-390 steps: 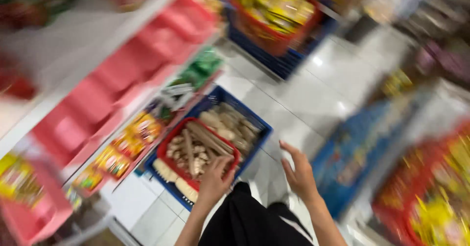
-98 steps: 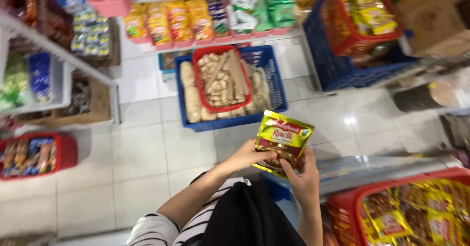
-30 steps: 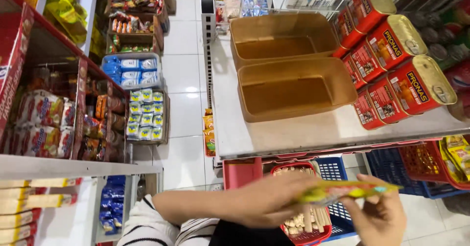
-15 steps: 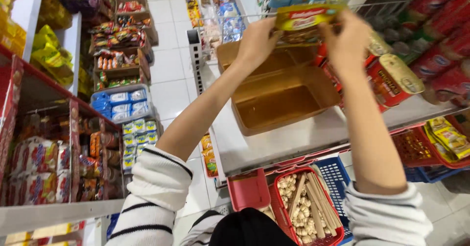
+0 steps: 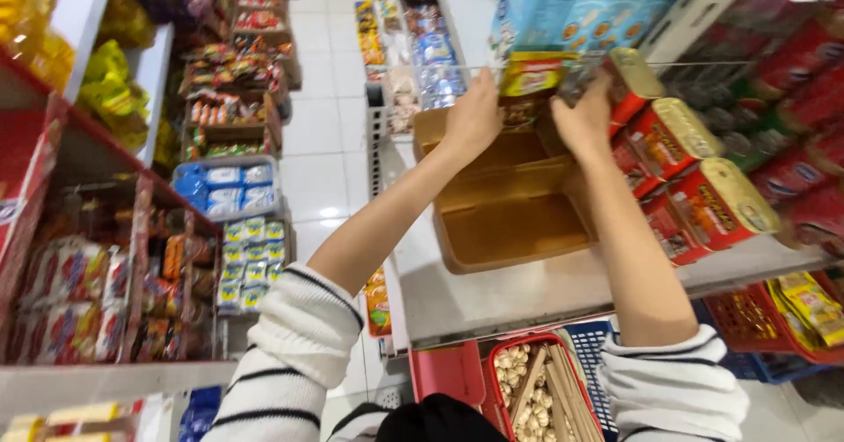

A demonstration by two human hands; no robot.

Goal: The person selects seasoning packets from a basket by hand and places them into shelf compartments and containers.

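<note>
Here both arms reach up toward the upper middle of the frame, sleeves striped white and black. The left hand (image 5: pixel 473 115) grips the left edge of a yellow-and-green snack packet (image 5: pixel 530 77), fingers curled over it, while the right hand (image 5: pixel 587 119) pinches the packet's right edge. The packet sits high in the picture, just above the far brown cardboard tray (image 5: pixel 505 154), which stands on a pale metal shelf (image 5: pixel 527 294). A second brown cardboard tray (image 5: pixel 514 231) lies just in front of it, nearer the centre of the frame, with nothing showing inside. Right of the trays, red tins with gold lids (image 5: pixel 703 192) lie stacked on their sides. Blue boxes (image 5: pixel 571 7) stand behind the packet at the top. At the bottom centre, a red basket (image 5: pixel 536 389) holds pale wafer sticks and biscuits. On the left side, shelves carry mixed snack packs, and blue-and-white packets (image 5: pixel 224 187) fill a tray beside the white tiled aisle.
</note>
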